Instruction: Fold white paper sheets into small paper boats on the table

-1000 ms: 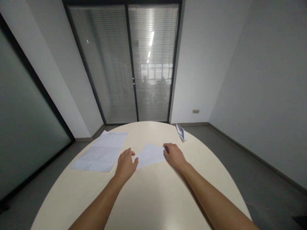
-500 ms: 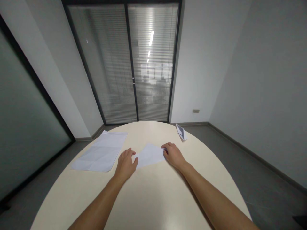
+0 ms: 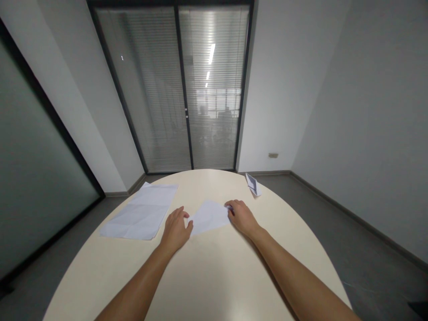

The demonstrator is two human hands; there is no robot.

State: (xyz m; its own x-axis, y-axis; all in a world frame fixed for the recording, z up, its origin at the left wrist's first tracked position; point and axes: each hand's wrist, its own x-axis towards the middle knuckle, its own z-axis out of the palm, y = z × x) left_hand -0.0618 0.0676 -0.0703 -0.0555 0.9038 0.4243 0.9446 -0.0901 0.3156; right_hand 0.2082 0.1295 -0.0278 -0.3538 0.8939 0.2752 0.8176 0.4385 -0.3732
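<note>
A folded sheet of white paper (image 3: pixel 209 217), pointed at the top and wide at the base, lies flat on the table between my two hands. My left hand (image 3: pixel 176 227) rests at its left corner, thumb and forefinger apart around the paper's tip. At the right corner, the fingers of my right hand (image 3: pixel 242 217) are curled over the edge, closed on the paper. The right thumb is mostly hidden beneath the hand.
The round cream table (image 3: pixel 207 276) fills the foreground. Several larger white sheets (image 3: pixel 142 211) lie to the left, creased. A small folded paper piece (image 3: pixel 253 184) stands near the far right rim. Beyond are a glass partition with blinds (image 3: pixel 214 133) and white walls.
</note>
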